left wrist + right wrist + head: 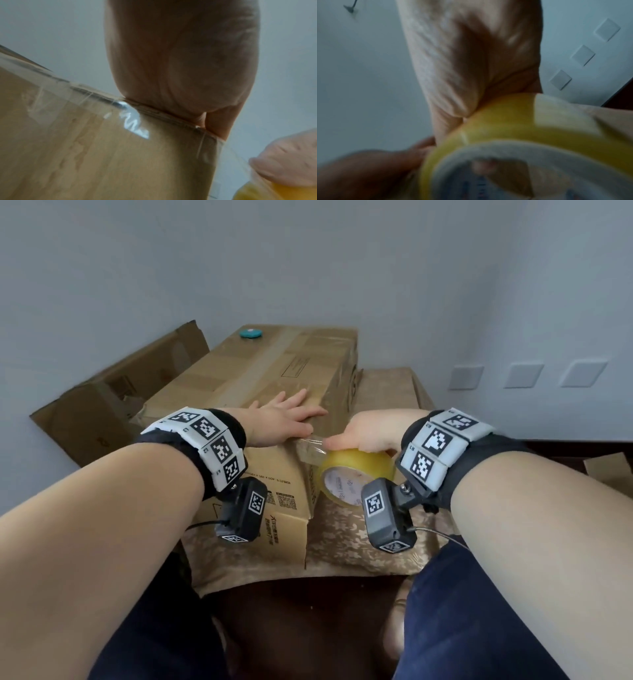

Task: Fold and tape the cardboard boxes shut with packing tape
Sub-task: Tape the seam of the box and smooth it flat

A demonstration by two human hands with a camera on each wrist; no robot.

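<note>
The step in hand is the taping itself: the box (260, 392) lies closed on the cloth-covered worktop (376, 535), its flaps down, with a strip of tape already running along the top seam. The left hand (284, 417) lies flat on the near end of the lid, fingers straight and spread, pressing the cardboard and the tape end down at the corner. The right hand (368, 431) is curled over the tape roll (356, 475), fingers wrapped round the yellow ring, holding it just off the near right corner of the box. A short clear stretch of tape (310, 445) spans from the corner to the roll, taut between the two hands. The left wrist view shows film wrinkled over the box edge, so this strip seems to be going over the corner and down the side. The next move likely calls for pulling the roll down and away while the left hand holds firm, then smoothing the strip and tearing it; no cutter shows, unless the small teal object (250, 333) on the far end is one. A second box (113, 405) with flaps open waits behind on the left.
</note>
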